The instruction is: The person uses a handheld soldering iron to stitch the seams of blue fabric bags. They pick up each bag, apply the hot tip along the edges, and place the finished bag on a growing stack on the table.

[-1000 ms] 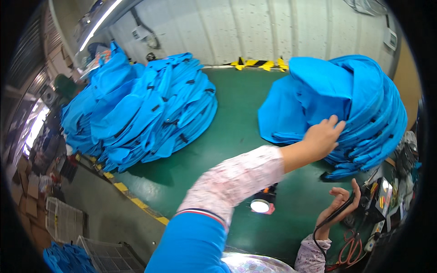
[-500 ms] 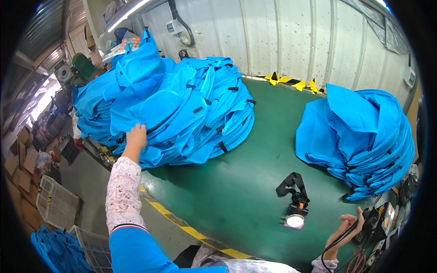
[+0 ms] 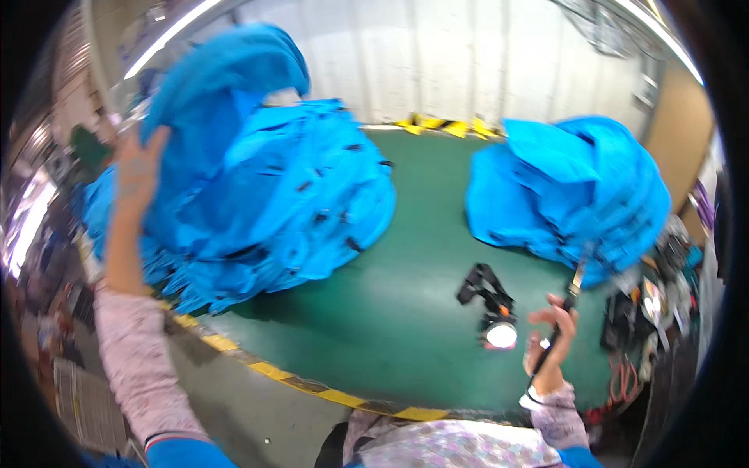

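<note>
My left hand (image 3: 139, 173) is closed on the edge of a blue fabric piece (image 3: 234, 61), which arches up above the large heap of blue fabric pieces (image 3: 292, 210) on the left. The heap's pieces have small black tabs. Motion blurs the lifted piece. On the right, my right hand (image 3: 555, 335) grips a corded soldering iron (image 3: 574, 290), its black handle along the palm and its metal tip pointing up toward a smaller blue fabric stack (image 3: 573, 179). A lit headlamp (image 3: 500, 335) with a black strap lies on the table, left of my right hand.
The green table (image 3: 421, 226) has a yellow and black striped front edge (image 3: 281, 374). Behind it stands a pale ribbed wall (image 3: 437, 54). Cables, a black box and other clutter (image 3: 624, 320) crowd the right end. A light tube (image 3: 172, 37) hangs at upper left.
My left hand has risen and moved left, lifting a blue piece off the heap. My right hand has come up and forward, bringing the iron's metal tip into sight. The view has shifted.
</note>
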Demonstrator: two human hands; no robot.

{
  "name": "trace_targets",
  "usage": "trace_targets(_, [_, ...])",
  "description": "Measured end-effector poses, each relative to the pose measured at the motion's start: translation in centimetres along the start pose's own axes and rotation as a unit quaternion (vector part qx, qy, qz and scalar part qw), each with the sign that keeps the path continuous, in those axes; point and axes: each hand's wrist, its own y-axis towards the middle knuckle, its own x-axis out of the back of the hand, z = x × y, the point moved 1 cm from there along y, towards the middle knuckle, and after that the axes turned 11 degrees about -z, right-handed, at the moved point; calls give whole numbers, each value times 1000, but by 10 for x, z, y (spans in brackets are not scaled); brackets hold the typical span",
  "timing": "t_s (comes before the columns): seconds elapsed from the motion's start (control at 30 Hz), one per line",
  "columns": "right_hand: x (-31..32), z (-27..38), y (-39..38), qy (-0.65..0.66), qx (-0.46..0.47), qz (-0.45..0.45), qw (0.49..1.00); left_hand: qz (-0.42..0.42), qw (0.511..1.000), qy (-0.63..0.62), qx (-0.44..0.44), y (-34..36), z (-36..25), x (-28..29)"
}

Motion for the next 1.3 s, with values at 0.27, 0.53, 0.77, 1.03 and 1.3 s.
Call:
trace_targets(0.27, [-6,66,32,401,-291,-135,858,-20,987,-107,121,-24,-40,66])
trace_targets(0.53, [30,59,22,403,-322,-165,840,165,821,-440,325,-211,-199,-22])
trace_targets(0.77, [45,53,24,366,-277,-131,879,238,767,-499,325,-243,-264,-36])
trace_targets(1.03, [48,39,13,354,-222,-134,899,208,773,-469,374,-237,-275,-35])
trace_targets(1.3, [-1,43,27,274,-55,-77,957,197,599,-630,453,-243,-314,-39])
